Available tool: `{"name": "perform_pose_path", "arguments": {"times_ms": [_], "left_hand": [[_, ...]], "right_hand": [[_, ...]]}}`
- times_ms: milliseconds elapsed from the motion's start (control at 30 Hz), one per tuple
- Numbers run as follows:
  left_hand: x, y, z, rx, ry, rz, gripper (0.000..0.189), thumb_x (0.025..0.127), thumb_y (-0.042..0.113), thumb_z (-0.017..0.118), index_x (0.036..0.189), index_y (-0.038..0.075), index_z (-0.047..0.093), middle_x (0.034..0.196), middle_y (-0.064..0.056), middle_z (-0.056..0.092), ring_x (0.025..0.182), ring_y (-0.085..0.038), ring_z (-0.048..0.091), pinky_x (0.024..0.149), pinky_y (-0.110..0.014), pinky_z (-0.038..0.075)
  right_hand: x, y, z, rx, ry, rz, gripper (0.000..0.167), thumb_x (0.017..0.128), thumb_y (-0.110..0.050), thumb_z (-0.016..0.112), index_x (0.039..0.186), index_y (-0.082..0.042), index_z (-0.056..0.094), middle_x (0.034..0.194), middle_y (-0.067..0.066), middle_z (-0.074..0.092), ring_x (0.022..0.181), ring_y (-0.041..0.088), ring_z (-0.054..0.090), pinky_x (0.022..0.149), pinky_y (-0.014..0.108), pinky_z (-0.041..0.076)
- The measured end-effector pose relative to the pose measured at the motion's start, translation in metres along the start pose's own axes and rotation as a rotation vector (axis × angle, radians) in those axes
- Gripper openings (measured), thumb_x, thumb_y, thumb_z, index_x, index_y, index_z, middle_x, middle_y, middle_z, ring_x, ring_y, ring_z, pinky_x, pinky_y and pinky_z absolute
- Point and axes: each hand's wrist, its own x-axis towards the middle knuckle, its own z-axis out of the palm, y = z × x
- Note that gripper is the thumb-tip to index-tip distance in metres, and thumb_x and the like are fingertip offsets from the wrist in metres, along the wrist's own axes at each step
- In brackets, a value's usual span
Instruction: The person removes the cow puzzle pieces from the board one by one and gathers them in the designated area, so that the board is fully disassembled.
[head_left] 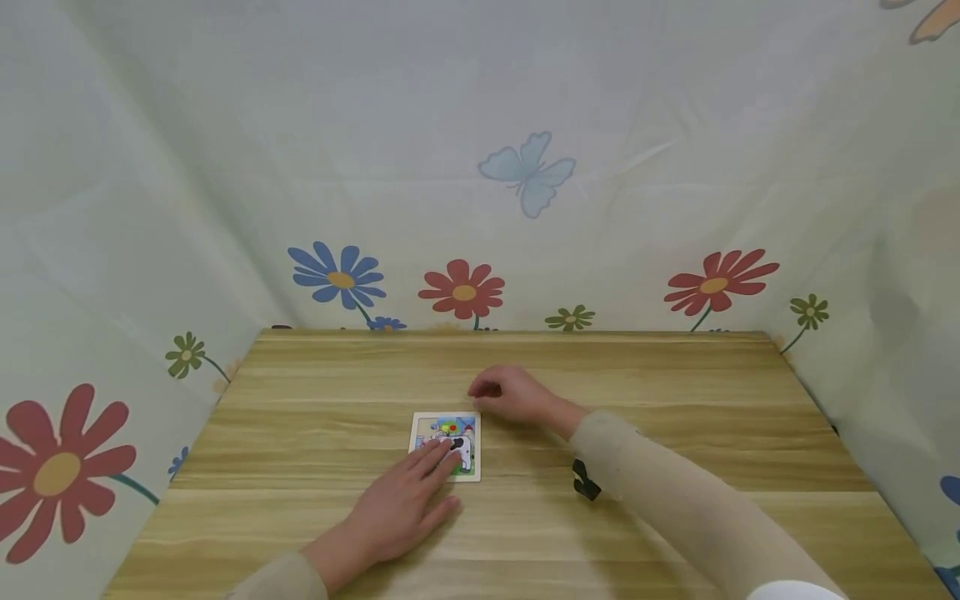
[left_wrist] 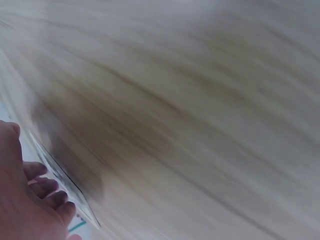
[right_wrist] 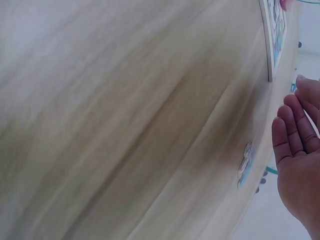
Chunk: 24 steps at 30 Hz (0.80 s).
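A small square picture puzzle board (head_left: pixel 468 477) with a pale border lies on the wooden table, showing a black-and-white cow. My left hand (head_left: pixel 401 500) rests its extended fingers over the board's lower left part, covering some of the picture. In the left wrist view, the fingertips of the left hand (left_wrist: pixel 37 200) are at the board (left_wrist: pixel 65 180). Just beyond the board's upper right corner is my right hand (head_left: pixel 517 395), fingers loosely bent above the table. In the right wrist view, the right hand (right_wrist: pixel 300 135) shows relaxed fingers and nothing evident in its grasp.
A small flat coloured piece (right_wrist: pixel 246 164) lies on the table near the right hand in the right wrist view. Beside the right sleeve is a small black object (head_left: pixel 585 481). Flower-printed fabric (head_left: pixel 615 250) stands behind the table (head_left: pixel 675 375) and along both sides.
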Motion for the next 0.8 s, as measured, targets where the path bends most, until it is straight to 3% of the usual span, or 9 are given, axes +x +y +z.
{"name": "perform_pose_path", "arguments": {"times_ms": [167,400,800], "left_hand": [[0.005,0.008,0.000,-0.036,0.005,-0.053,0.058,0.111,0.039,0.055,0.155,0.002,0.054,0.162,-0.020,0.050,0.151,-0.040,0.045,0.123,-0.052,0.039],[0.007,0.014,0.001,-0.065,-0.014,-0.113,0.057,0.111,0.036,0.055,0.156,0.000,0.053,0.164,-0.022,0.046,0.152,-0.041,0.043,0.124,-0.054,0.036],[0.004,0.014,0.006,-0.007,0.005,-0.084,0.057,0.111,0.035,0.055,0.156,0.000,0.052,0.165,-0.021,0.045,0.153,-0.039,0.042,0.125,-0.051,0.036]], "right_hand": [[0.002,-0.007,0.005,-0.018,-0.010,-0.047,0.016,0.101,-0.013,0.076,0.115,-0.006,0.078,0.107,0.002,0.076,0.097,0.015,0.067,0.093,0.035,0.059],[0.005,-0.011,0.014,-0.026,-0.038,-0.049,0.018,0.101,-0.019,0.077,0.117,-0.010,0.078,0.109,-0.001,0.075,0.096,0.011,0.065,0.092,0.030,0.058],[0.006,-0.016,0.025,-0.135,-0.076,-0.117,0.021,0.103,-0.020,0.073,0.121,-0.011,0.080,0.111,0.000,0.074,0.098,0.012,0.064,0.094,0.032,0.056]]}}
